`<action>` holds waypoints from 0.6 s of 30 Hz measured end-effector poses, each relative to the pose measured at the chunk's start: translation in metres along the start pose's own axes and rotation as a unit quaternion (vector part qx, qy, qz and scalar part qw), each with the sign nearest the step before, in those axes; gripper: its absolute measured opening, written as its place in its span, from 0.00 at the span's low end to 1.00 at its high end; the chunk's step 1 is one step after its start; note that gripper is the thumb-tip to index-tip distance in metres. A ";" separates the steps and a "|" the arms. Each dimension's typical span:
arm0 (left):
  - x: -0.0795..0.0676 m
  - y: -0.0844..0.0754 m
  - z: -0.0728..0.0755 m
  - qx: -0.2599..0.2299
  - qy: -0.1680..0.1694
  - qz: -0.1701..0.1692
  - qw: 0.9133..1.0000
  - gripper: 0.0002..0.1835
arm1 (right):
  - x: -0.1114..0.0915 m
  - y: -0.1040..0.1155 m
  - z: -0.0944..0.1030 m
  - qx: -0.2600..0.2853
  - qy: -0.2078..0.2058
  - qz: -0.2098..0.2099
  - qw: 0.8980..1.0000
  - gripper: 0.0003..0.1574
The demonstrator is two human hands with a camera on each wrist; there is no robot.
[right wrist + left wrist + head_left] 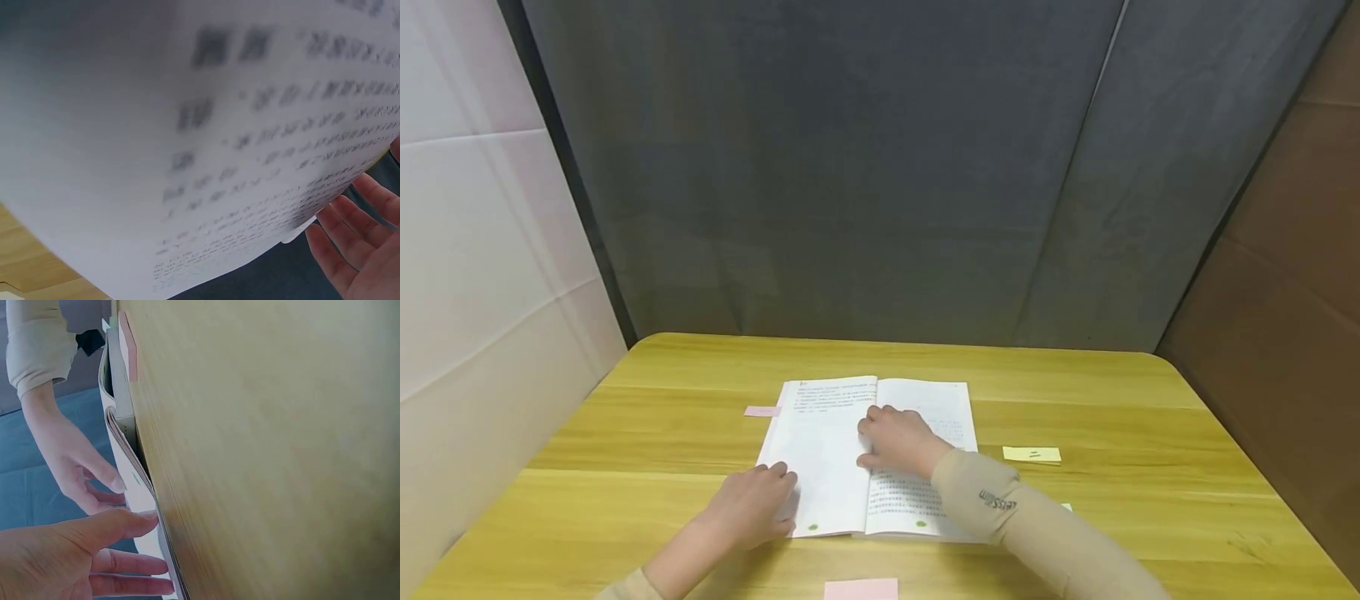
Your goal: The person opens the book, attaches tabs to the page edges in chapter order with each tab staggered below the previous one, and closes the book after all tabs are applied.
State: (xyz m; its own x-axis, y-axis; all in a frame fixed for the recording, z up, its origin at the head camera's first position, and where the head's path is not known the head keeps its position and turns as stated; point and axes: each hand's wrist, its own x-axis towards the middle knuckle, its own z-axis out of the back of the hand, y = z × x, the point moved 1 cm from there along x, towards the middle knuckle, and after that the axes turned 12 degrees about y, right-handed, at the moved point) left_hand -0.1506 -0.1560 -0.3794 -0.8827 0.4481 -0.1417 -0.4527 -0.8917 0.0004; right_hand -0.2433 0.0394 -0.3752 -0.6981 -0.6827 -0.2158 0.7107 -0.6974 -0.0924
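An open book (827,467) with printed pages lies on the wooden table. My left hand (748,508) rests at the lower left edge of its left page. In the left wrist view the fingers of that left hand (69,556) are extended over the page, the thumb at the book's edge. Across the middle fold lies my right hand (898,439), fingers loosely bent on the paper near the gutter. The right wrist view has the printed page (237,156) close up, with the fingertips of the right hand (369,250) right at the paper. A pink tab (762,411) sticks out from the book's upper left side.
Right of the book lies a yellow slip (1032,454) with dark marks. A pink sticky note (861,590) sits at the near side. A small pale green corner (1067,506) peeks out behind the right sleeve. A dark grey curtain (850,167) hangs beyond the table (685,367).
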 end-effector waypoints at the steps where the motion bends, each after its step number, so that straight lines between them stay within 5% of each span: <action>1: 0.000 0.000 0.000 -0.003 0.001 0.000 1.000 0.17 | 0.000 0.000 0.000 0.001 -0.002 -0.001 1.000 0.26; 18: -0.001 0.000 -0.001 -0.005 -0.004 -0.010 1.000 0.16 | -0.012 0.007 0.000 0.013 0.009 0.011 1.000 0.29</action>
State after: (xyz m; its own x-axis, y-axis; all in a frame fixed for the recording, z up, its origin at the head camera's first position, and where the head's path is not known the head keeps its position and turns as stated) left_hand -0.1500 -0.1568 -0.3803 -0.8748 0.4660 -0.1329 -0.4686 -0.8833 -0.0126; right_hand -0.2297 0.0429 -0.3730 -0.6810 -0.6938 -0.2341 0.7228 -0.6882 -0.0630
